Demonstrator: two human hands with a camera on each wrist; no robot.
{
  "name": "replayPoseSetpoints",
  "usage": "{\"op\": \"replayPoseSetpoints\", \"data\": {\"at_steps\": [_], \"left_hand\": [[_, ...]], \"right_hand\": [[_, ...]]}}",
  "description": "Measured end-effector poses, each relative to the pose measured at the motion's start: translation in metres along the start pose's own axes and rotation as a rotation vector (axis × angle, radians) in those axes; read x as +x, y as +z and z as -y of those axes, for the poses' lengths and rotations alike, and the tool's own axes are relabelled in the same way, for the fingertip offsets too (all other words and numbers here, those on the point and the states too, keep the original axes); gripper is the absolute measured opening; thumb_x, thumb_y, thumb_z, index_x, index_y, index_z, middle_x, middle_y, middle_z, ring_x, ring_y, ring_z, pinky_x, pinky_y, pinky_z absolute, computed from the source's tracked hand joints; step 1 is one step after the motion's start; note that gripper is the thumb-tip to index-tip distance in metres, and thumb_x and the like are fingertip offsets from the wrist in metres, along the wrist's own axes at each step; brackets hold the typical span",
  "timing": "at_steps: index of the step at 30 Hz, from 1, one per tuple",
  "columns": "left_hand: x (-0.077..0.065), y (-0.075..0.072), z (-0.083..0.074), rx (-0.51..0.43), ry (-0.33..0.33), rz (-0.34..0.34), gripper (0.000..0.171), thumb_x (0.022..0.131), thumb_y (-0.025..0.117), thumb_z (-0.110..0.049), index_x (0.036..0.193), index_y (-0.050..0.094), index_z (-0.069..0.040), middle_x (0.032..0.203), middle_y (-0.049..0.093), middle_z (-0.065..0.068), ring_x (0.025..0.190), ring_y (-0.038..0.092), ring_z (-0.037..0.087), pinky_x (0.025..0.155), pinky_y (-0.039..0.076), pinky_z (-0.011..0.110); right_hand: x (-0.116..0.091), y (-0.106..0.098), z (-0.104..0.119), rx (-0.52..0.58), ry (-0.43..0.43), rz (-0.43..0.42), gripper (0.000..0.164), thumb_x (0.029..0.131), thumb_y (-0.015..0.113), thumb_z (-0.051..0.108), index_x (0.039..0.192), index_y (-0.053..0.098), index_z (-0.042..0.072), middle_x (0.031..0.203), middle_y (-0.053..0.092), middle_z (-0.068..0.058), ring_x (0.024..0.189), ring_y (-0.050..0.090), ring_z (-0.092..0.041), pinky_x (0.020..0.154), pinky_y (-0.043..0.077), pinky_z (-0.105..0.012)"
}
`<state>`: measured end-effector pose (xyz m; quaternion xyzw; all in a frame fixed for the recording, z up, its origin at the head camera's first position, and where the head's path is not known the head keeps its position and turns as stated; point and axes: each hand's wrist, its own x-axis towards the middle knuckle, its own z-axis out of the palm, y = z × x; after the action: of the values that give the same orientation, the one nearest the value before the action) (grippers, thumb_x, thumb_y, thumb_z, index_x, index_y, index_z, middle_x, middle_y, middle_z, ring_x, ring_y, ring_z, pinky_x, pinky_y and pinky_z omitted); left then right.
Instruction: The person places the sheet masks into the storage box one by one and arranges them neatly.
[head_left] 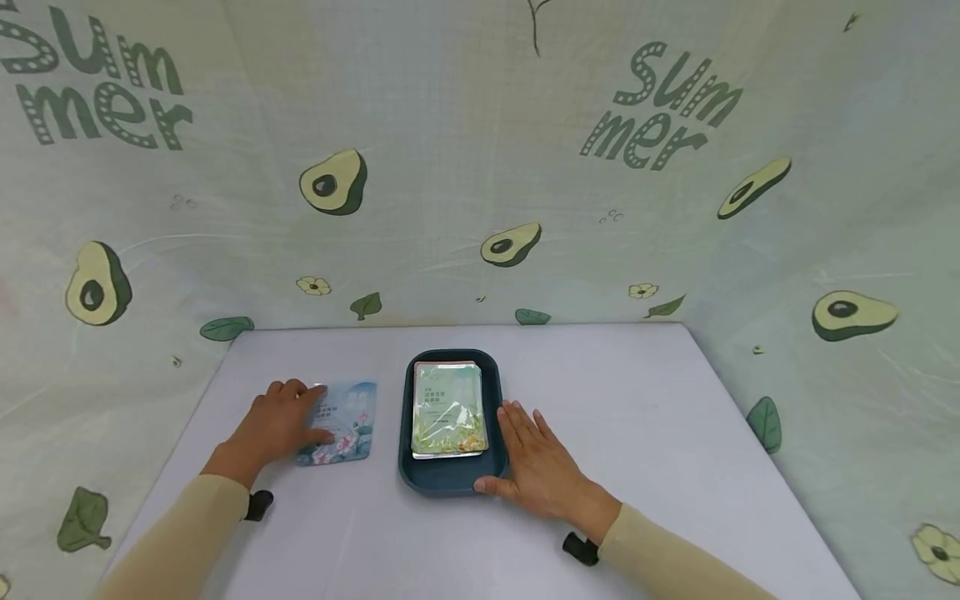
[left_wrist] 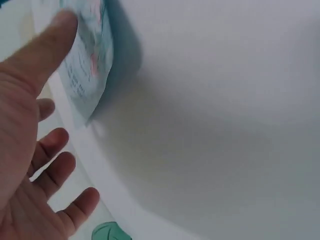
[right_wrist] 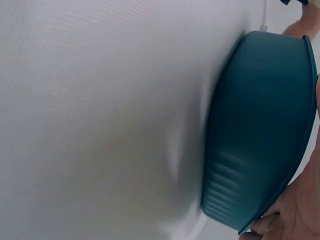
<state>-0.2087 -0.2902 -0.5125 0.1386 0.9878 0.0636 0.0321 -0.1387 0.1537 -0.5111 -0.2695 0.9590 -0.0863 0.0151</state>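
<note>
A flat blue sachet (head_left: 345, 423) with pink flowers lies on the white table, left of the tray. My left hand (head_left: 279, 421) is over its left side, thumb and index finger spread apart across it. In the left wrist view, the thumb lies over the sachet (left_wrist: 90, 65) and the other fingers are loosely bent below. Green flowered sachets (head_left: 448, 408) lie stacked in a dark blue tray (head_left: 442, 479). My right hand (head_left: 542, 462) rests along the tray's right rim with fingers extended, its thumb at the lower rim. The tray's outer side (right_wrist: 255, 125) fills much of the right wrist view.
The white table (head_left: 600, 392) stretches past both hands. A pale cloth (head_left: 420, 167) printed with avocados and leaves hangs behind the table and along its sides. A black band (head_left: 581, 549) shows at the right wrist.
</note>
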Motion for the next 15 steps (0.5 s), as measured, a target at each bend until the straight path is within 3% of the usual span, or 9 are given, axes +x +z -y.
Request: {"op": "replayPoseSetpoints", "data": {"at_steps": [3,6,10,15], "left_hand": [[0.010,-0.001,0.005,0.012,-0.007,0.046,0.117,0.070,0.085,-0.074,0.154,0.049,0.001,0.130,0.056,0.029,0.119,0.048,0.051,0.097,0.043,0.074],[0.018,0.000,0.007,0.029,-0.034,0.090,0.131,0.064,0.081,-0.084,0.156,0.044,0.001,0.131,0.054,0.031,0.121,0.044,0.053,0.100,0.037,0.078],[0.027,-0.001,0.006,0.043,-0.056,0.121,0.134,0.060,0.080,-0.088,0.154,0.047,0.002,0.128,0.051,0.031,0.120,0.041,0.054,0.100,0.034,0.078],[0.031,-0.003,0.000,0.032,-0.054,0.086,0.127,0.058,0.086,-0.083,0.143,0.054,0.006,0.126,0.049,0.033,0.118,0.041,0.054,0.098,0.034,0.076]], "right_hand": [[0.000,-0.001,0.001,0.016,0.000,0.003,0.113,0.096,0.045,0.082,0.165,0.023,-0.005,0.173,0.023,-0.024,0.163,0.020,-0.036,0.130,0.021,-0.058],[0.000,0.000,0.002,0.019,0.000,0.002,0.113,0.096,0.045,0.081,0.165,0.023,-0.005,0.173,0.023,-0.024,0.163,0.020,-0.035,0.130,0.021,-0.058],[0.001,0.000,0.003,0.005,0.003,0.001,0.113,0.096,0.043,0.082,0.165,0.024,-0.005,0.173,0.024,-0.024,0.162,0.021,-0.035,0.129,0.022,-0.058],[-0.001,-0.002,0.002,-0.006,0.017,0.007,0.113,0.096,0.043,0.083,0.165,0.024,-0.006,0.173,0.023,-0.024,0.163,0.021,-0.035,0.129,0.022,-0.058]]}}
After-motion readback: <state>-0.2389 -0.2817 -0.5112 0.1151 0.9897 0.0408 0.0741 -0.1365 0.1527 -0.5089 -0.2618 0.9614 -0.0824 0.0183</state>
